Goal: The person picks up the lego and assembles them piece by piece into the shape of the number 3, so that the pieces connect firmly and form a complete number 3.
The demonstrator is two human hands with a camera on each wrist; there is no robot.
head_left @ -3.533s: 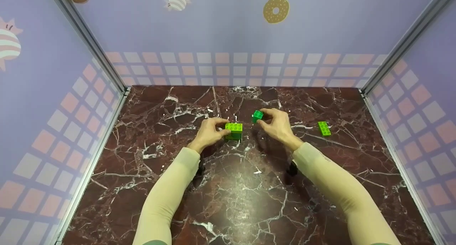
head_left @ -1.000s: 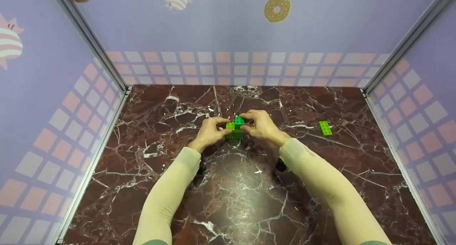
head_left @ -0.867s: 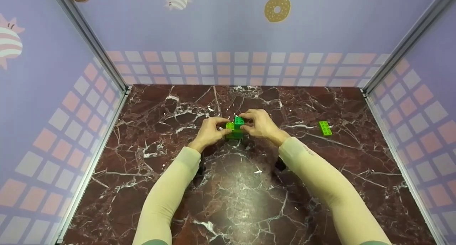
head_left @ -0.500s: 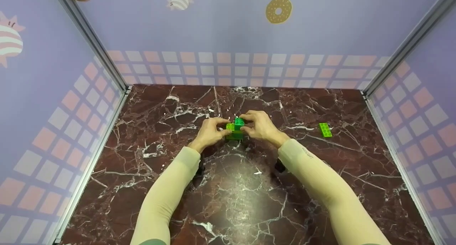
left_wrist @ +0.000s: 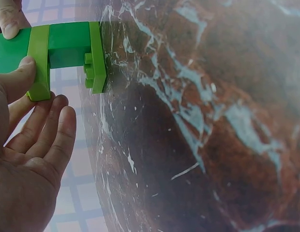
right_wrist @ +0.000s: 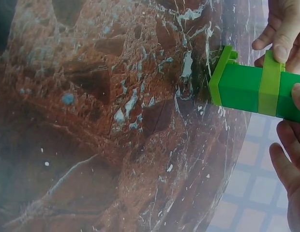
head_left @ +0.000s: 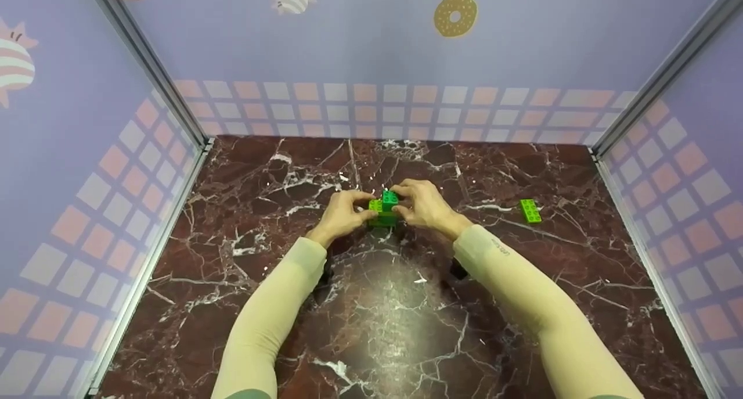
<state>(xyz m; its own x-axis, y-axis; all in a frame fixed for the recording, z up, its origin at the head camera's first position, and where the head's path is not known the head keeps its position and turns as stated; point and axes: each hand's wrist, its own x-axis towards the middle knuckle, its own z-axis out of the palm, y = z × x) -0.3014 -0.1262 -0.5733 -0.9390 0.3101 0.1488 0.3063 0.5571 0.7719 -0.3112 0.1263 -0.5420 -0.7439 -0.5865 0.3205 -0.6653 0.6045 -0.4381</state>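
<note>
A small stack of toy building bricks stands on the table at the centre. Its base is a lime plate [left_wrist: 97,58] with studs showing on the left part. A green brick [right_wrist: 240,86] sits on that plate, and an upper lime plate [left_wrist: 39,58] bridges over it, leaving a gap beneath its left end. My left hand [head_left: 339,216] pinches this upper plate between thumb and fingers. On its right half stands a top green brick [head_left: 390,197], pinched by my right hand [head_left: 426,206], with the thumb on its near side.
Off to the right lies a loose lime plate [head_left: 530,211], studs up. The dark red marbled table [head_left: 400,306] is walled at the back and both sides by lilac panels [head_left: 371,45] with metal edges.
Since the oldest frame, my right hand has moved left and brought the green brick onto the upper lime plate. Over the last second both hands keep their holds, almost still.
</note>
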